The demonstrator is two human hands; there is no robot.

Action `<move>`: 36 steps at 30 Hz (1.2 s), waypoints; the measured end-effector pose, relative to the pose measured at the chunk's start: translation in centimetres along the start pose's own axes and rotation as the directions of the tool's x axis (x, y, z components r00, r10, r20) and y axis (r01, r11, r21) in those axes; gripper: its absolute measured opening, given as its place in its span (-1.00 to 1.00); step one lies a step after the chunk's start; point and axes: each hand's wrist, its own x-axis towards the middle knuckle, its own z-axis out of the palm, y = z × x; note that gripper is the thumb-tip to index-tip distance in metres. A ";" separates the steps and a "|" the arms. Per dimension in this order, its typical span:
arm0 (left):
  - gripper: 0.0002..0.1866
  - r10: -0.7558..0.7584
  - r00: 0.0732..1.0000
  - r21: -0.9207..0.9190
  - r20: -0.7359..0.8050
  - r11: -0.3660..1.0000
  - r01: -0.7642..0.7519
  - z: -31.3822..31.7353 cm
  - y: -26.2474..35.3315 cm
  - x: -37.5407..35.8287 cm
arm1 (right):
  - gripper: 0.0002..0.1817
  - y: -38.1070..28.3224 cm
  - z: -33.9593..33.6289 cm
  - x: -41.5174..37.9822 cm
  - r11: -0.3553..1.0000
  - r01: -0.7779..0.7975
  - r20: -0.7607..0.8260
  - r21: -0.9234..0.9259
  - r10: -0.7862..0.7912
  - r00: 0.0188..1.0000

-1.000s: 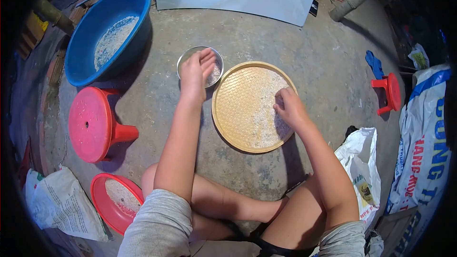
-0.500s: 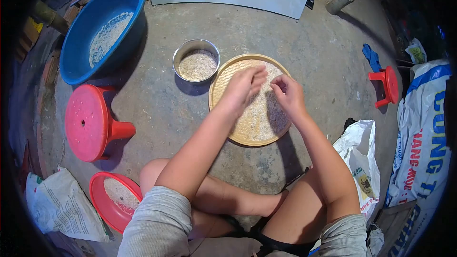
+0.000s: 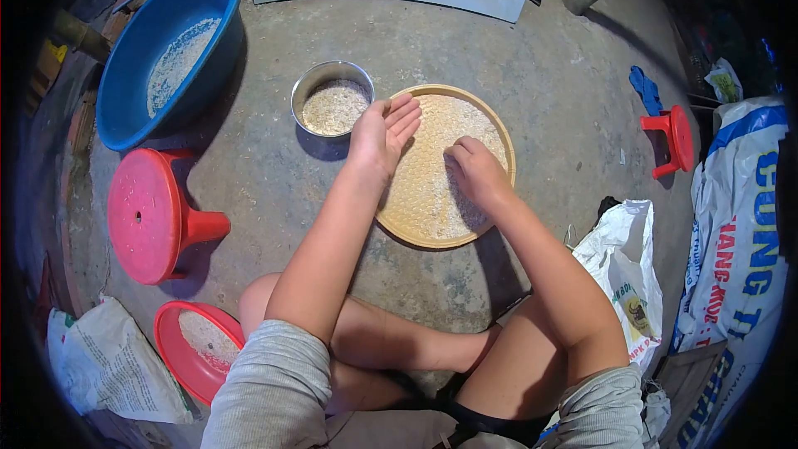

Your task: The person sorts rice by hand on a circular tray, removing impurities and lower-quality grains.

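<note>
A round woven tray (image 3: pixel 407 191) lies on the floor, with pale grains (image 3: pixel 453 120) spread over its right side. My left hand (image 3: pixel 384 135) is over the tray's left edge, palm turned up and fingers stretched out, close to a metal bowl (image 3: pixel 335 106) of grain. Over the grains, my right hand (image 3: pixel 478 170) has its fingers curled together and pointing down; whatever they pinch, if anything, is hidden.
A blue basin (image 3: pixel 212 75) with white grain stands at the upper left, above a red stool (image 3: pixel 141 216). A red basin (image 3: pixel 179 357) is at the lower left. Sacks (image 3: pixel 740 224) and a small red stool (image 3: pixel 682 137) are on the right.
My left hand has moved left and turned its palm up. My right hand has moved down and left, nearer the grains. The whole view has shifted slightly.
</note>
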 end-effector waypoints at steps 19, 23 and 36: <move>-0.54 -0.201 0.947 -0.063 0.250 0.973 0.223 1.5 -0.9 -1.2 | -0.76 -5.1 -5.4 1.0 0.994 0.036 -0.189 0.100 -0.016 0.982; -0.62 0.143 0.978 0.064 0.150 0.986 -0.154 1.3 3.2 -1.7 | -0.76 -3.6 -4.5 0.3 0.979 0.086 0.121 0.186 -0.109 0.987; -0.58 0.568 0.675 0.828 0.470 -0.549 -0.115 -0.9 4.1 -1.9 | -0.68 -2.0 -1.0 -0.5 0.998 0.048 0.297 0.037 -0.057 0.953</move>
